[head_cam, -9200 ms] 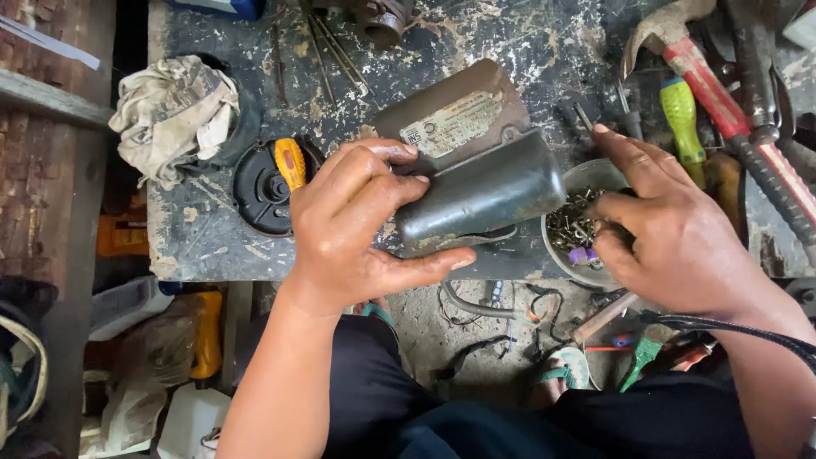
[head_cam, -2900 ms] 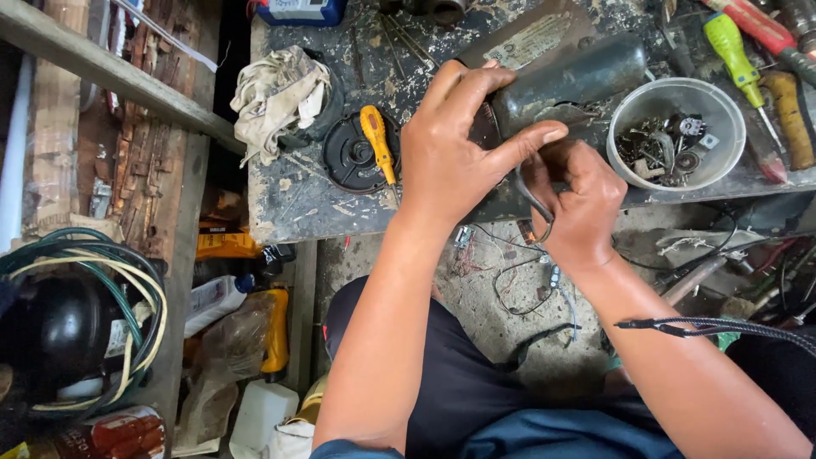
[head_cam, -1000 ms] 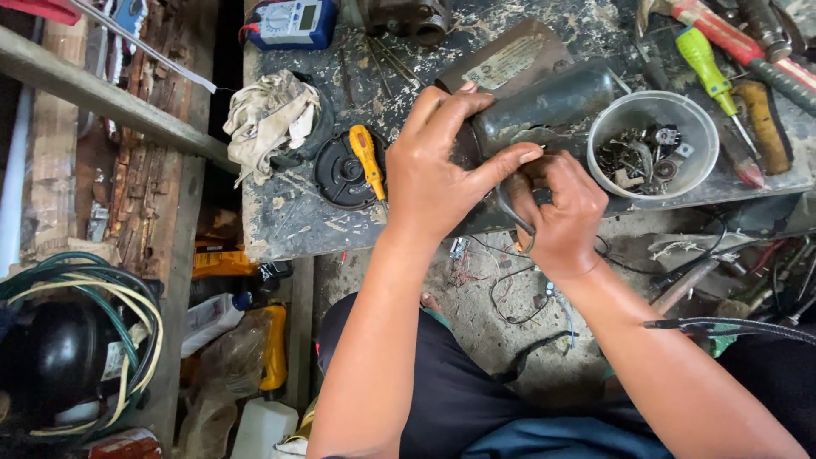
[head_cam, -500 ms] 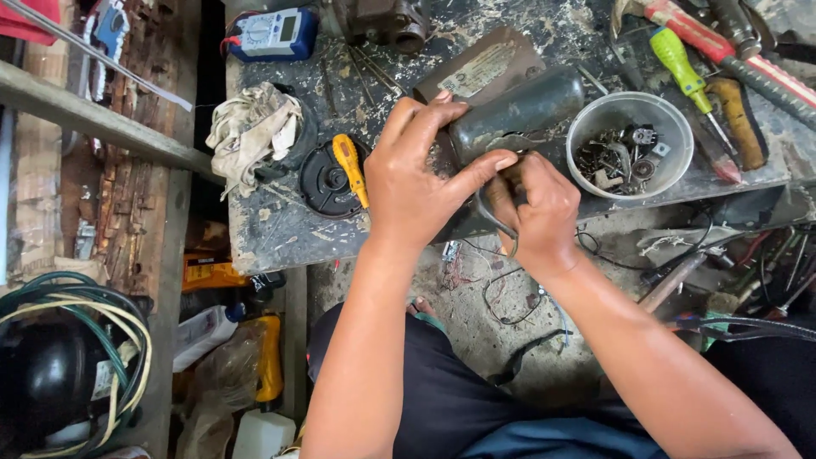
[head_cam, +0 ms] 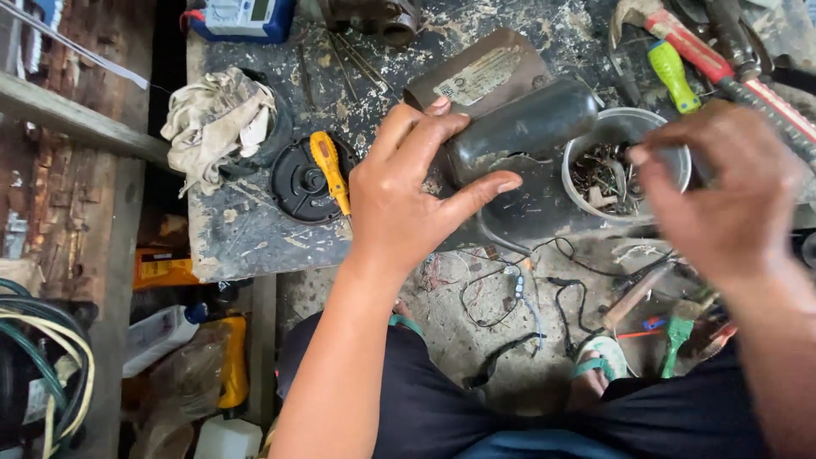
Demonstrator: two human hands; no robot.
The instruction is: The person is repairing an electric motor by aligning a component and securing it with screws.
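My left hand (head_cam: 408, 200) grips a dark, dirty metal motor housing (head_cam: 518, 127) at the front edge of the paint-spattered workbench (head_cam: 255, 238), thumb under it and fingers over its left end. A brown labelled plate (head_cam: 480, 76) lies just behind the housing. My right hand (head_cam: 731, 187) hovers over a round plastic bowl (head_cam: 582, 149) full of screws and small metal parts, fingers pinched together; whether anything small sits between them is not visible. Black wires (head_cam: 510, 255) dangle from the housing below the bench edge.
A yellow-handled screwdriver (head_cam: 330, 170) lies on a black round cover (head_cam: 302, 183) beside a dirty rag (head_cam: 217, 123). A blue meter (head_cam: 242, 17) sits at the back. A green screwdriver (head_cam: 671, 76), a red-handled hammer (head_cam: 705, 59) and other tools crowd the right.
My right hand has left the underside of the housing and moved right and up to the bowl of parts. My left hand keeps its hold on the housing.
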